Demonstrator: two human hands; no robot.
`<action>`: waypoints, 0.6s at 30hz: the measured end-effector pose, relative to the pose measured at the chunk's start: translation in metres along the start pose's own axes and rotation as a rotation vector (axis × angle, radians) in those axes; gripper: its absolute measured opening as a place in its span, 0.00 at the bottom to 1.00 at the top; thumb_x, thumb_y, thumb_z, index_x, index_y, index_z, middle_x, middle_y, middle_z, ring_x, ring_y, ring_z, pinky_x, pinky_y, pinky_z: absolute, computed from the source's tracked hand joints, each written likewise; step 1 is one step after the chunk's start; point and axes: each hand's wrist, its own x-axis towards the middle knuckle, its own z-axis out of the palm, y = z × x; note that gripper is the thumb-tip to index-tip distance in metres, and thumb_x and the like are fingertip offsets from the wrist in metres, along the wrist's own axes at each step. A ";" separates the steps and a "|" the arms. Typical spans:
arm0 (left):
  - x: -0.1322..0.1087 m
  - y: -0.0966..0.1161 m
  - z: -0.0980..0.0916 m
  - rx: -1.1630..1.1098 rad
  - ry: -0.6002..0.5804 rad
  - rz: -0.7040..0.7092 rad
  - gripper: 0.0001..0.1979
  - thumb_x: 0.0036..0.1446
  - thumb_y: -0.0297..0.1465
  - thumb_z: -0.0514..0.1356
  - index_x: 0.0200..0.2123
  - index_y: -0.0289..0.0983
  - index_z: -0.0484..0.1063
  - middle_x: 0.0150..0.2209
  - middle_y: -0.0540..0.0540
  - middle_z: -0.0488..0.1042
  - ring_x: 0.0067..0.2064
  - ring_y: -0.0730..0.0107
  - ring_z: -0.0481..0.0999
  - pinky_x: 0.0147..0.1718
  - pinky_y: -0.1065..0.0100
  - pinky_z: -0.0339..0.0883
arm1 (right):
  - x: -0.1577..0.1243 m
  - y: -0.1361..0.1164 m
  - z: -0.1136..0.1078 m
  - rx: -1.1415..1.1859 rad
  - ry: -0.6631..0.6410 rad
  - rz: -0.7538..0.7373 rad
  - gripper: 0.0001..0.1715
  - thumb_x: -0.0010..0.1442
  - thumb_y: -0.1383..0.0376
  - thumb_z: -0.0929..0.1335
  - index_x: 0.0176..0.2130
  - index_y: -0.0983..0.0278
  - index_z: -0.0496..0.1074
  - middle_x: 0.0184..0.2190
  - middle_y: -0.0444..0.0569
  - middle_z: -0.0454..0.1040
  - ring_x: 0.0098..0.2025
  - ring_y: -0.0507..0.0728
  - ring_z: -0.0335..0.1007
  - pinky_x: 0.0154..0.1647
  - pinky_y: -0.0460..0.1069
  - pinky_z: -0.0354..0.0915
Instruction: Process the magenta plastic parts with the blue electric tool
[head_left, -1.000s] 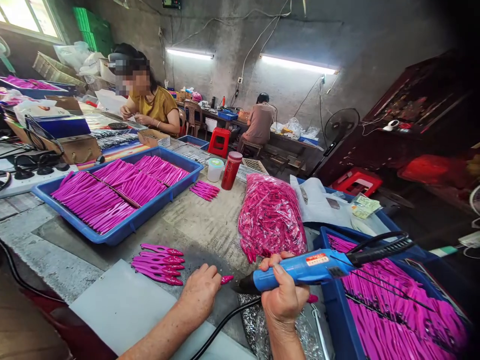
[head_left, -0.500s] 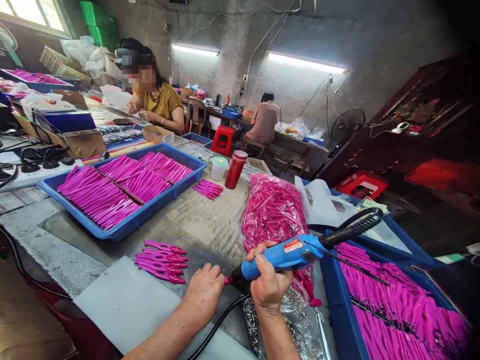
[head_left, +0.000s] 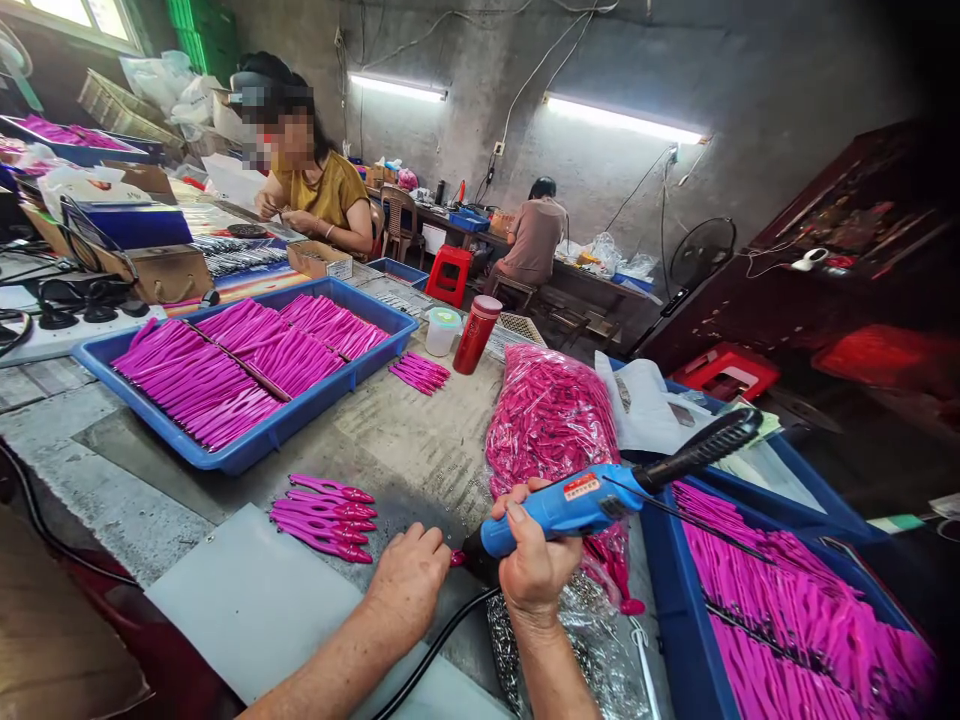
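My right hand (head_left: 534, 565) grips a blue electric screwdriver (head_left: 577, 505) with a black cord, its black tip pointing left and down. My left hand (head_left: 409, 580) is closed round a small pink piece (head_left: 455, 558) that pokes out at the tool's tip. A short row of finished magenta pieces (head_left: 324, 518) lies on the bench just left of my left hand. A clear bag of pink parts (head_left: 551, 425) stands right behind the tool.
A blue tray (head_left: 247, 450) of magenta pieces sits at the left, another blue tray (head_left: 675, 620) at my right. A red bottle (head_left: 477, 335) and a white cup (head_left: 441, 332) stand mid-bench. Two people sit at benches farther back. A bag of screws (head_left: 570, 640) lies under my right wrist.
My right hand has swung the screwdriver left and down until its tip meets the pink piece in my left hand. The left hand has stayed in place.
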 end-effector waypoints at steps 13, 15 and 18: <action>0.002 0.000 0.005 -0.043 0.033 0.007 0.14 0.58 0.23 0.47 0.34 0.37 0.72 0.35 0.46 0.72 0.40 0.62 0.67 0.36 0.63 0.63 | 0.005 0.028 0.018 -0.266 -0.110 0.018 0.14 0.43 0.62 0.69 0.31 0.65 0.65 0.21 0.43 0.67 0.18 0.52 0.62 0.18 0.47 0.61; 0.002 -0.001 0.005 -0.057 0.034 0.005 0.14 0.58 0.23 0.47 0.35 0.37 0.72 0.36 0.46 0.72 0.40 0.62 0.67 0.37 0.63 0.63 | 0.002 0.031 0.017 -0.310 -0.130 -0.010 0.12 0.44 0.63 0.69 0.31 0.65 0.65 0.22 0.43 0.67 0.19 0.53 0.63 0.20 0.47 0.63; 0.002 -0.001 0.004 -0.068 0.047 -0.005 0.14 0.58 0.23 0.47 0.35 0.38 0.72 0.37 0.47 0.73 0.41 0.63 0.67 0.38 0.63 0.63 | -0.001 0.030 0.014 -0.317 -0.167 -0.023 0.12 0.45 0.63 0.69 0.31 0.65 0.65 0.22 0.44 0.68 0.20 0.53 0.64 0.22 0.48 0.64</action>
